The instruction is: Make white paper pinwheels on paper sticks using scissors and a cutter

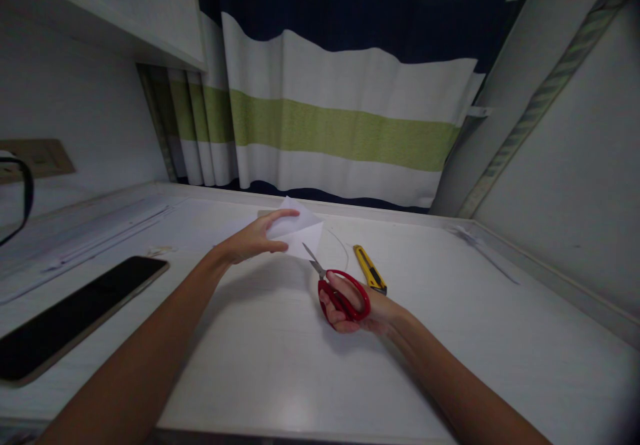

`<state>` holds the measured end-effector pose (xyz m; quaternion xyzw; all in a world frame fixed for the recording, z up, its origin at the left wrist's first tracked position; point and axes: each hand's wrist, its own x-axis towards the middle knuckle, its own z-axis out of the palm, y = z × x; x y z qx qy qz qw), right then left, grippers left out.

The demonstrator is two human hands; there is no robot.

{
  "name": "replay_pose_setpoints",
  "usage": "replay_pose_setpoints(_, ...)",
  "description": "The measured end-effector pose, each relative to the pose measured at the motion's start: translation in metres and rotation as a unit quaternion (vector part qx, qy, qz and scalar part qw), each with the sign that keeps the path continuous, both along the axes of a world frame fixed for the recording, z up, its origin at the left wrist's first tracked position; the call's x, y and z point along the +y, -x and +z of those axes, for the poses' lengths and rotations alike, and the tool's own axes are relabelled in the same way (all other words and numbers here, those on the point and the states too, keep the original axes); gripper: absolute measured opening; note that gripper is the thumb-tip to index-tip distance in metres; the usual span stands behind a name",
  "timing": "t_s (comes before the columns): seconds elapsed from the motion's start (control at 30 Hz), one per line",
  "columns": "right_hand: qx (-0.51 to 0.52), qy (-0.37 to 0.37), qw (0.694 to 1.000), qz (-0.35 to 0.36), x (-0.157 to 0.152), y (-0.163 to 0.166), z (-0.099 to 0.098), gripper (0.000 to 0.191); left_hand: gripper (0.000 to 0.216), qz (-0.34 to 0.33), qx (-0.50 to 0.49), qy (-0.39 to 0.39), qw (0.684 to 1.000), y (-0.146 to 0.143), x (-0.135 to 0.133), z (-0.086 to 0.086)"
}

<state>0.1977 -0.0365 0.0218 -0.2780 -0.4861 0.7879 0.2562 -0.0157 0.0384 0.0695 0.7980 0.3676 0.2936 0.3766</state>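
Note:
My left hand (260, 235) grips a folded piece of white paper (306, 228) by its left side, thumb below and fingers above. A crease runs across the paper, which is held up over the white table. Red-handled scissors (354, 293) are in my right hand (341, 308), with fingers through the loops. Their blades are parted and point up and left, the upper tip close to the paper's lower edge. Whether that tip touches the paper I cannot tell. Just right of the scissors lies a yellow utility knife (369, 266) on the table.
A black phone (80, 315) lies at the left of the white table (280, 365). Behind it are white paper sheets (125, 232). A thin strip (493, 262) lies at the right. A striped curtain (345, 85) hangs along the back edge, and walls flank both sides.

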Motion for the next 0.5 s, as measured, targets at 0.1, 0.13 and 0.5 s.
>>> replay_pose_setpoints(0.1, -0.007, 0.000, 1.000, -0.003, -0.0003, 0.0005, 0.0007, 0.042, 0.061, -0.001, -0.006, 0.003, 1.000, 0.0003, 0.0010, -0.0010)
replay_pose_setpoints(0.13, -0.010, 0.000, 1.000, -0.004, -0.0004, 0.0006, 0.0009, 0.042, 0.061, -0.002, -0.008, 0.005, 1.000, 0.0003, 0.0012, -0.0012)
replay_pose_setpoints(0.5, -0.020, -0.006, 0.999, -0.027, -0.0005, 0.0031, 0.0003, 0.044, 0.060, -0.007, -0.011, -0.009, 1.000, 0.0001, 0.0008, -0.0014)
